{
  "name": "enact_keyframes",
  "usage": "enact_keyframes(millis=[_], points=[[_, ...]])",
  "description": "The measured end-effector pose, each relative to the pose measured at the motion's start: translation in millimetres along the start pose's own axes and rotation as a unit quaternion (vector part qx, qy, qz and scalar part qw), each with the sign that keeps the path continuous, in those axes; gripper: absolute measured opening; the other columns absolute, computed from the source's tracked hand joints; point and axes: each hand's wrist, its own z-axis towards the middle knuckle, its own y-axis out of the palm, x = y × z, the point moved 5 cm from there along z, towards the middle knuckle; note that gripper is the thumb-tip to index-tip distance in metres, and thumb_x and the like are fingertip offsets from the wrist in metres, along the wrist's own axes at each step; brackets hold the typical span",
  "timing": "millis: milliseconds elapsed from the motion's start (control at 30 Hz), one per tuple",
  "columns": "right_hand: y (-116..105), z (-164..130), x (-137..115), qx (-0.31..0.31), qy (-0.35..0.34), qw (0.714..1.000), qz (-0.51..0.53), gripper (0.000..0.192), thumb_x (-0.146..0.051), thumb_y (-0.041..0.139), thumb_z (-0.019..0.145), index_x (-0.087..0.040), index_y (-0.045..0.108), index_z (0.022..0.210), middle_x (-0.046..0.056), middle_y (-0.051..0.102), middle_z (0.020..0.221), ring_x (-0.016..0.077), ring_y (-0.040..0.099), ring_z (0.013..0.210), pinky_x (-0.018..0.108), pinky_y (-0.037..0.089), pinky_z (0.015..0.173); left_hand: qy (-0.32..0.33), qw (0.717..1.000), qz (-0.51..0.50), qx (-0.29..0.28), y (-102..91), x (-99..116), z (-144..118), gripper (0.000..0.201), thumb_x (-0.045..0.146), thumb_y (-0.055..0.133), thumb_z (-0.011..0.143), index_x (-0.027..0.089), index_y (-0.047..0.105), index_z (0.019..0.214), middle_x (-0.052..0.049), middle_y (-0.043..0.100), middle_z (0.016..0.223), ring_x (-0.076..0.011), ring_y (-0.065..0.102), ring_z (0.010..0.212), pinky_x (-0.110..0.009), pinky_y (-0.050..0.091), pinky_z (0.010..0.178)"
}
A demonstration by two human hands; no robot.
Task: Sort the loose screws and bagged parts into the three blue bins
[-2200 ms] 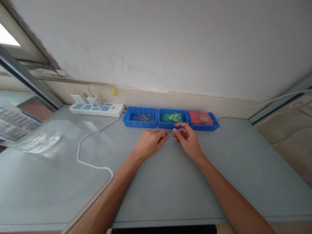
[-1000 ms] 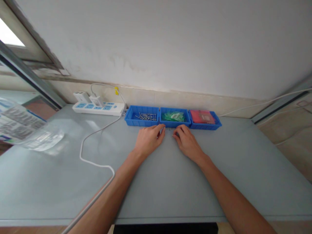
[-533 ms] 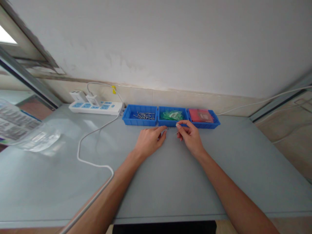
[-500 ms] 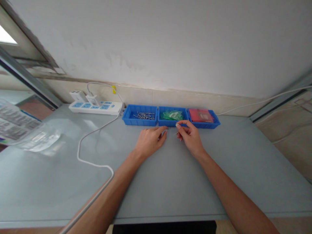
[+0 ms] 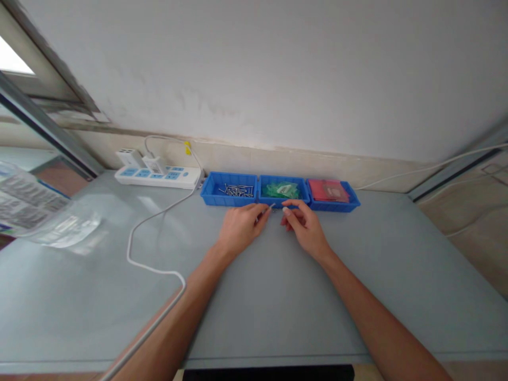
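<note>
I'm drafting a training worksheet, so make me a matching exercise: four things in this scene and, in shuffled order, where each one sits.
1. pile of metal fasteners
2. green packets
3. red packets
4. power strip

A. inside the middle blue tray
B. outside the left blue tray, to its left
C. inside the right blue tray
D. inside the left blue tray

Pairs: 1-D, 2-A, 3-C, 4-B

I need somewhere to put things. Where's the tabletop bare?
Bare tabletop: between left forearm and right forearm; right of the latter; left of the white cable, nearer than the clear container. Crowded: along the wall, with power strip and three blue bins; and between left hand and right hand, where small metal pieces show.
</note>
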Motion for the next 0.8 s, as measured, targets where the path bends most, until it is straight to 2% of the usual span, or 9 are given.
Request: enact_keyframes(millis=[100,200,267,367,467,600,800], points=[[-1,0,2,0.0,-0.002,0.999,-0.034,0.03,-0.049,0.059,0.096,-0.022,0.064,0.111,-0.001,0.065,0.073,0.0144,0.06,0.061,0.027,0.048,0.059,-0.118,0.988,0.05,0.086,-16.5,-28,3,0.03,0.036,0.053,0.103,0.019,0.077,0.108,-0.007,0.078,0.086,-0.0191,0.071,0.074,-0.026,0.046,0.067],[-2,-1,1,0.003,-0.02,0.994,-0.11,0.028,-0.045,0.057,0.098,-0.022,0.067,0.109,0.001,0.067,0.076,0.0165,0.063,0.065,0.029,0.051,0.061,-0.177,0.979,0.064,0.079,-21.0,-44,3,0.033,0.039,0.053,0.102,0.02,0.077,0.115,-0.007,0.078,0.083,-0.0206,0.071,0.073,-0.027,0.046,0.067],[-2,-3,-1,0.006,-0.058,0.979,-0.193,0.023,-0.039,0.056,0.099,-0.022,0.069,0.108,0.004,0.071,0.087,0.0187,0.066,0.072,0.032,0.054,0.068,-0.188,0.979,0.048,0.066,-19.8,-46,2,0.033,0.038,0.054,0.101,0.02,0.076,0.118,-0.006,0.078,0.081,-0.0204,0.071,0.071,-0.027,0.046,0.066],[1,-5,-4,-0.007,-0.136,0.942,-0.306,0.021,-0.026,0.053,0.099,-0.02,0.07,0.111,0.01,0.072,0.111,0.0237,0.069,0.096,0.04,0.056,0.09,-0.158,0.986,0.015,0.058,-14.8,-35,0,0.032,0.036,0.056,0.1,0.021,0.074,0.121,-0.003,0.077,0.08,-0.0186,0.07,0.069,-0.026,0.047,0.066],[6,-7,-3,-0.035,-0.175,0.909,-0.376,0.028,-0.019,0.051,0.099,-0.02,0.069,0.121,0.012,0.069,0.126,0.0276,0.064,0.117,0.047,0.05,0.106,-0.102,0.994,-0.009,0.038,-6.5,-16,-2,0.03,0.032,0.054,0.101,0.022,0.074,0.121,-0.003,0.078,0.085,-0.0168,0.07,0.07,-0.026,0.047,0.068],[11,-6,0,-0.061,-0.18,0.877,-0.442,0.033,-0.018,0.051,0.099,-0.018,0.066,0.128,0.012,0.069,0.129,0.0302,0.061,0.119,0.052,0.046,0.11,-0.056,0.998,-0.011,-0.002,4.6,0,-5,0.03,0.031,0.053,0.101,0.023,0.073,0.121,-0.003,0.079,0.088,-0.0166,0.07,0.069,-0.026,0.047,0.065],[11,-5,-1,-0.068,-0.178,0.869,-0.456,0.029,-0.018,0.053,0.099,-0.017,0.068,0.124,0.012,0.072,0.119,0.0296,0.061,0.112,0.049,0.05,0.103,-0.048,0.998,0.002,-0.035,10.0,3,-6,0.028,0.029,0.053,0.101,0.024,0.074,0.119,-0.003,0.079,0.086,-0.0181,0.071,0.069,-0.027,0.047,0.064]])
